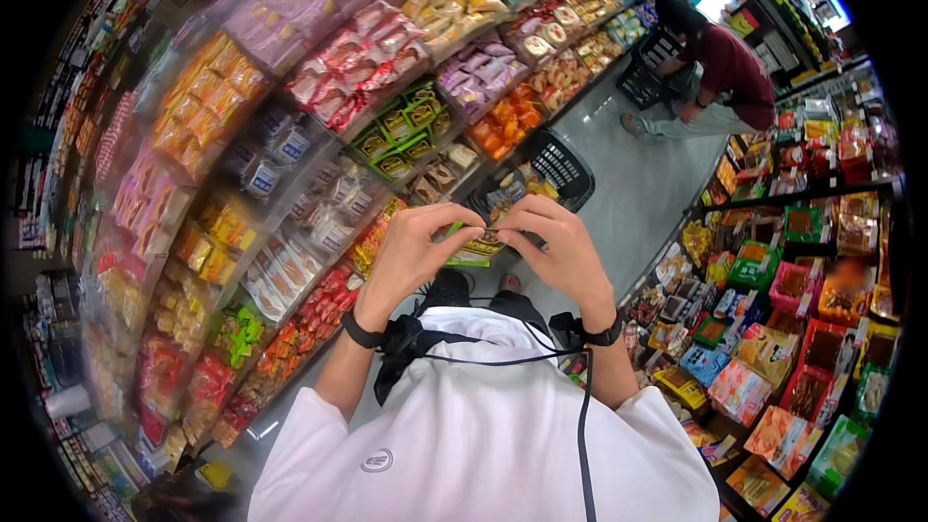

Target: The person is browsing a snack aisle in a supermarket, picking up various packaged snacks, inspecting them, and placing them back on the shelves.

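Observation:
In front of my body, my left hand (432, 238) and my right hand (547, 236) meet with bent fingers. Thumbs and fingertips of both are pinched at the top of a small green snack packet (478, 250), which hangs just below them. My fingers cover its upper edge, so I cannot tell whether it is torn. Its colour resembles the green packets (401, 130) in a shelf bin up and to the left. Just beyond my fingertips, a dark plastic shopping basket (565, 170) stands on the floor with several packaged snacks (517, 188) inside.
Clear-fronted bins of wrapped snacks (360, 63) line my left side. On the right, a low shelf holds bagged and boxed foods (764, 358). Farther along the grey aisle floor (619, 169), a person in a dark red shirt (733, 72) bends beside another dark basket (643, 77).

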The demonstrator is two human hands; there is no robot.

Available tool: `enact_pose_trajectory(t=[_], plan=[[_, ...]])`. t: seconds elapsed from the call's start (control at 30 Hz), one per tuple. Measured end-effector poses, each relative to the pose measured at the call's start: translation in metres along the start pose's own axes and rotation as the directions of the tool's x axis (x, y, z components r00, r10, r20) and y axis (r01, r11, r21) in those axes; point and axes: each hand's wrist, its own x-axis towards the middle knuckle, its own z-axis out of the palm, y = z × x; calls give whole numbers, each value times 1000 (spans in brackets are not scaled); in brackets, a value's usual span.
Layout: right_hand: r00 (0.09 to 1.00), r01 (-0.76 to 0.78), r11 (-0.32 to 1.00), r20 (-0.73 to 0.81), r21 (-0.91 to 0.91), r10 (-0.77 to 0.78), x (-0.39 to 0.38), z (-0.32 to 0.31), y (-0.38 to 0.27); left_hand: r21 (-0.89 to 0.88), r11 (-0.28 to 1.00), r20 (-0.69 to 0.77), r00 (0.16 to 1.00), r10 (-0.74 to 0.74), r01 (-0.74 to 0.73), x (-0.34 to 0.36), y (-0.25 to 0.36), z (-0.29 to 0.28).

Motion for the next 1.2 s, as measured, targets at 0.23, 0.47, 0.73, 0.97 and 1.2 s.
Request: enact_pose_trajectory(t=[0.23, 0.47, 0.73, 0.97, 1.2], plan=[[989, 6, 1000, 145, -7, -5, 62, 53, -26, 27, 998, -5, 999, -53, 54, -8, -39, -72], [985, 101, 994, 134, 31, -104, 98, 85, -43, 33, 999, -90, 995, 38, -35, -27, -61, -115], [964, -8, 998, 267, 65, -10, 123, 97, -55, 45, 997, -182, 982, -57, 66, -51, -72, -132], [946, 29, 982, 312, 186, -87, 142, 101, -46, -14, 988, -217, 965, -151, 151, -53, -67, -130], [862, -7, 983, 500, 185, -88, 159, 97, -38, 10, 986, -231, 959, -162, 169, -43, -67, -127]])
